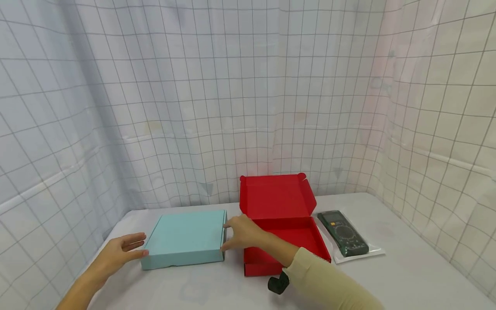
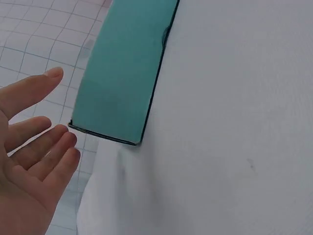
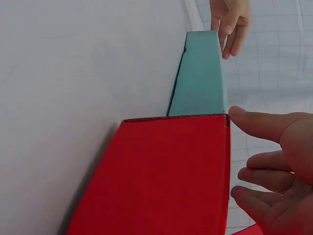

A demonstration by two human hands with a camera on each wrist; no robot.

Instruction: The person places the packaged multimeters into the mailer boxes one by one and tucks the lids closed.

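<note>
Head view: at far left, the left hand is held with fingers loosely extended, nothing grasped, beside the near left corner of the lidded blue box, which is laid flat on the white table. The box's opposite side is flanked by the right hand, its thumb and fingers parted and likewise gripping nothing — whether contact is made on either side cannot be told. Both palms appear to be turned inward so that the box is framed from two sides. Farther right, the red box is crossed by the right forearm; its lid is raised, so the inside is left exposed. At far right, a meter is laid face up — clear wrapping about it.
</note>
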